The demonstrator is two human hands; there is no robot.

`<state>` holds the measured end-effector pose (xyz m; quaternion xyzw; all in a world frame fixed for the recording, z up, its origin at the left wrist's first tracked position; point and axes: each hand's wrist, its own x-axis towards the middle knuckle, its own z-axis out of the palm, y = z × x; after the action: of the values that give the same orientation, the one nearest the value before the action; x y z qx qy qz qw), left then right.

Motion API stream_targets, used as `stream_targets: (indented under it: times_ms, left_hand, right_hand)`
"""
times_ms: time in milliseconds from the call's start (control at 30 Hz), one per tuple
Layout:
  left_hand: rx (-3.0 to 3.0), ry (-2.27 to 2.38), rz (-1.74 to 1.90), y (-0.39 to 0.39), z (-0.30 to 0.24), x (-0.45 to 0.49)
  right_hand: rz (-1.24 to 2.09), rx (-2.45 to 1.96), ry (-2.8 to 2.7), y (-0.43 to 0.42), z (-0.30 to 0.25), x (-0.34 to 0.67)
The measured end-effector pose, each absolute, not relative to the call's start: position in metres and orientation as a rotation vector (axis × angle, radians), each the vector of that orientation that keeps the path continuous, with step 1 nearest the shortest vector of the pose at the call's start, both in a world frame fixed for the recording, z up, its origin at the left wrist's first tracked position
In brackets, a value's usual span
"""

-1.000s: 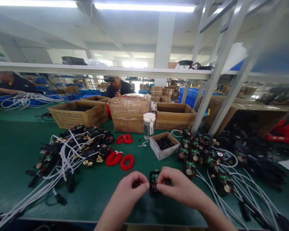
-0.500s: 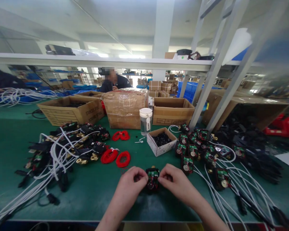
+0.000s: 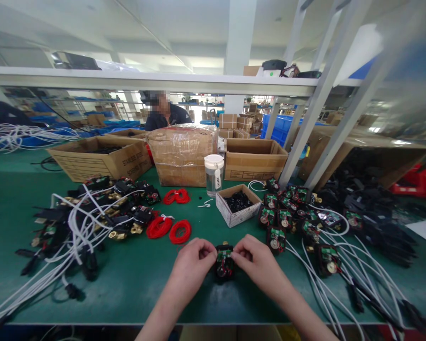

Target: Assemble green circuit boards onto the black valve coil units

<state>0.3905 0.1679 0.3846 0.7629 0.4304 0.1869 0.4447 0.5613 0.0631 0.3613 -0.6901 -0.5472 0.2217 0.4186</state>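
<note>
Across the green bench [image 3: 128,303] I see white cables [image 3: 73,219], red wire coils [image 3: 180,231], then my left hand [image 3: 194,260], the black-cased circuit-board unit [image 3: 224,266] near the front edge, and my right hand [image 3: 258,261]; both pinch narrowly beside it, on what I cannot tell

unit casing [image 3: 223,274]: plastic | tabletop [image 3: 128,296]: smooth, semi-gloss | carton wrap [image 3: 181,158]: glossy, creased film

1 head-worn camera, wide, looking forward and slightly down over green table [image 3: 128,303]. Left hand [image 3: 195,259] and right hand [image 3: 257,259] near lens, low centre; shelf [image 3: 156,82] crosses upper part, farther off; ceiling [image 3: 184,26] along top edge.
</note>
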Motion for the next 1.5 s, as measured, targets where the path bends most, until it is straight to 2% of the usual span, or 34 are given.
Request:
stream_targets:
  times_ms: [567, 1500]
  left_hand:
    - [2.141, 1.077, 0.639, 0.158, 0.376, 0.393]
    - [1.826, 1.087, 0.661, 0.162, 0.370, 0.392]
  right_hand:
    - [0.023, -1.897, -1.552, 0.062, 0.354, 0.541]
    - [0.243, -1.846, -1.358, 0.069, 0.352, 0.537]
